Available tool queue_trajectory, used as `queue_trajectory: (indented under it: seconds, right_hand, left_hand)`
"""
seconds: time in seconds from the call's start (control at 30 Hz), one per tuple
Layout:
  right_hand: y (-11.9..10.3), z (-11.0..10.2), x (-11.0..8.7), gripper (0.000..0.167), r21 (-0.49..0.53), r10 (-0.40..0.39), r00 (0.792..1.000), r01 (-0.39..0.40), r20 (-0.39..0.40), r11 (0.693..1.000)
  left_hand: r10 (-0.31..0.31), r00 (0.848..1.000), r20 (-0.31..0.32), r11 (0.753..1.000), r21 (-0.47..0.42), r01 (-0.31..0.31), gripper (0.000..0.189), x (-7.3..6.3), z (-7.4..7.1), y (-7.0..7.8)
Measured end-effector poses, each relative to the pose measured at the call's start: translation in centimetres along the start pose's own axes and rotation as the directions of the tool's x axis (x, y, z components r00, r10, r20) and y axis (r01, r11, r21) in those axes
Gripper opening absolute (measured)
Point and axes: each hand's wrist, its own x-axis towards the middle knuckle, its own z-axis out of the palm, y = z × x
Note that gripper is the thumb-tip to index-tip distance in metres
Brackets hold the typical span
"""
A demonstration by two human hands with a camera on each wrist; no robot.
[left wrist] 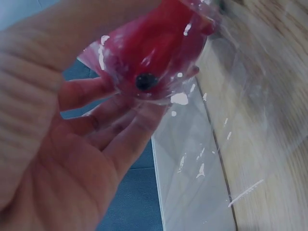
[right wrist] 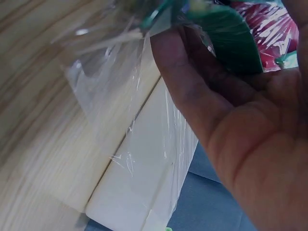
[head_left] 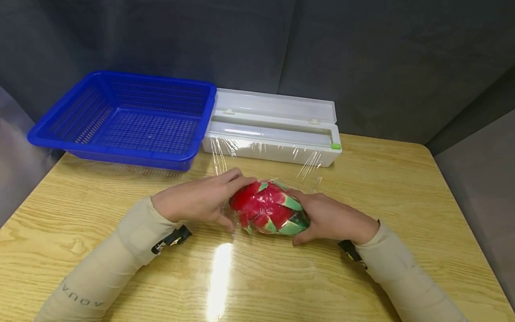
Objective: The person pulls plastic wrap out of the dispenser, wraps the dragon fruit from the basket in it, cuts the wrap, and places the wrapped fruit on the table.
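A red dragon fruit with green scales point(head_left: 267, 208) lies on its side over the table, with clear cling film around it. My left hand point(head_left: 201, 197) holds its left end, thumb on the near side. In the left wrist view, the fingers spread under the film-covered red end with a dark spot point(left wrist: 146, 81). At the other end, my right hand point(head_left: 331, 217) grips the green-tipped part. Film point(right wrist: 98, 103) hangs loose beside the right fingers in the right wrist view. From the fruit, the film runs back to the white cling film dispenser point(head_left: 269, 150).
The dispenser's hinged lid point(head_left: 277, 105) is raised, and a small green slider point(head_left: 335, 146) sits at its right front edge. Left of it stands a blue plastic basket point(head_left: 149, 154). A dark curtain point(head_left: 374, 67) hangs behind the wooden table point(head_left: 402, 192).
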Motion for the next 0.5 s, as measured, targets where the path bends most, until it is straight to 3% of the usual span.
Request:
queue_trajectory:
  seconds: [0.3, 0.5]
  right_hand:
    - [0.30, -0.39, -0.08, 0.103, 0.016, -0.003, 0.999, 0.004, -0.051, 1.000]
    - [0.48, -0.69, -0.23, 0.111, -0.004, 0.030, 0.997, -0.030, -0.074, 1.000]
  left_hand:
    - [-0.004, 1.000, -0.005, 1.000, -0.013, 0.004, 0.104, 0.00, 0.27, -0.68]
    - [-0.033, 0.999, 0.024, 0.999, -0.027, 0.034, 0.124, 0.16, 0.31, -0.99]
